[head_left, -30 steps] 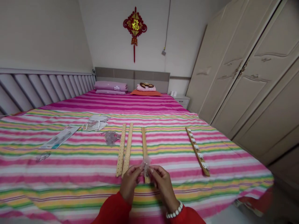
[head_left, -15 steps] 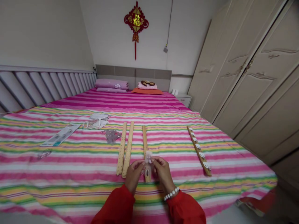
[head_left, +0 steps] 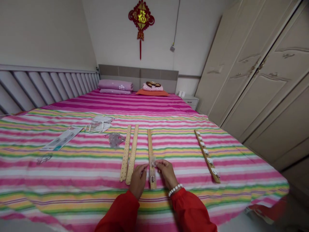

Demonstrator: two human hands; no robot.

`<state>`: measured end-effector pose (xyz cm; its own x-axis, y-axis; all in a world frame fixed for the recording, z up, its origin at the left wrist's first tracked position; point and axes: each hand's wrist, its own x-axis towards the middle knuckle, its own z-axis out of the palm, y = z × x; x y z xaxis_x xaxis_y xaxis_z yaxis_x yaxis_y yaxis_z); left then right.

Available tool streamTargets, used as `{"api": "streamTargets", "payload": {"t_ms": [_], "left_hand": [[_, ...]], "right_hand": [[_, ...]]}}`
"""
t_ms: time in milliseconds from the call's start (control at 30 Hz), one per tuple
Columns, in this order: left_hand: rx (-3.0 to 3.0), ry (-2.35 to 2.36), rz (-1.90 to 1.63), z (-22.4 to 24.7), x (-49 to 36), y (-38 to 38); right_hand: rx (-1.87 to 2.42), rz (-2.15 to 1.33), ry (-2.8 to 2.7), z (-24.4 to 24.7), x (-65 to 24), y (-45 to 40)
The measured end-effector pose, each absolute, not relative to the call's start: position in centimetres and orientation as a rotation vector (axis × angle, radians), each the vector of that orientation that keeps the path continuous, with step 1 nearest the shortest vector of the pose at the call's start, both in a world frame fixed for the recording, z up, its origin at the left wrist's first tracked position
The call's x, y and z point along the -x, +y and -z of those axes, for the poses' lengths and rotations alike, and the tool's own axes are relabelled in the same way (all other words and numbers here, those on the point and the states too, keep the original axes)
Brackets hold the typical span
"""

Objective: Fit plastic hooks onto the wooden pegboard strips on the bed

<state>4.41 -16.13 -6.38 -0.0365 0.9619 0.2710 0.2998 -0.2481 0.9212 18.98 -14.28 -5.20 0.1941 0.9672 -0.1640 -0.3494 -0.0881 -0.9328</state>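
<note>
A narrow wooden strip (head_left: 150, 141) lies lengthwise on the striped sheet, with a clear hook piece (head_left: 152, 179) near its close end and a second clear hook piece (head_left: 153, 163) just beyond. My right hand (head_left: 167, 172), with a white bead bracelet, pinches the second piece at its right edge, over the strip. On the other side, my left hand (head_left: 138, 179) has its fingertips pressed together beside the strip; what they hold, if anything, is too small to tell. Two wooden strips with rows of holes (head_left: 125, 154) (head_left: 132, 154) lie left of it.
On the right lies a strip with several white hooks (head_left: 206, 154). Farther left are a bag of small parts (head_left: 116, 140), white packets (head_left: 100, 124), a flat package (head_left: 62, 138) and a thin looped item (head_left: 44, 158). Wardrobe doors (head_left: 256, 90) stand at the right.
The second clear piece has come down onto the strip. My left fingertips have moved off it to the left, while my right hand stays at its edge.
</note>
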Motion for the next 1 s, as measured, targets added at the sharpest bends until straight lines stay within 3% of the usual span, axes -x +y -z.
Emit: {"api": "streamTargets", "payload": {"t_ms": [1000], "left_hand": [[-1.991,1.348,-1.064,7.0,-4.7,-16.1]], "right_hand": [[1.255,-1.121,-0.792,6.7,-18.2,-13.2]]}}
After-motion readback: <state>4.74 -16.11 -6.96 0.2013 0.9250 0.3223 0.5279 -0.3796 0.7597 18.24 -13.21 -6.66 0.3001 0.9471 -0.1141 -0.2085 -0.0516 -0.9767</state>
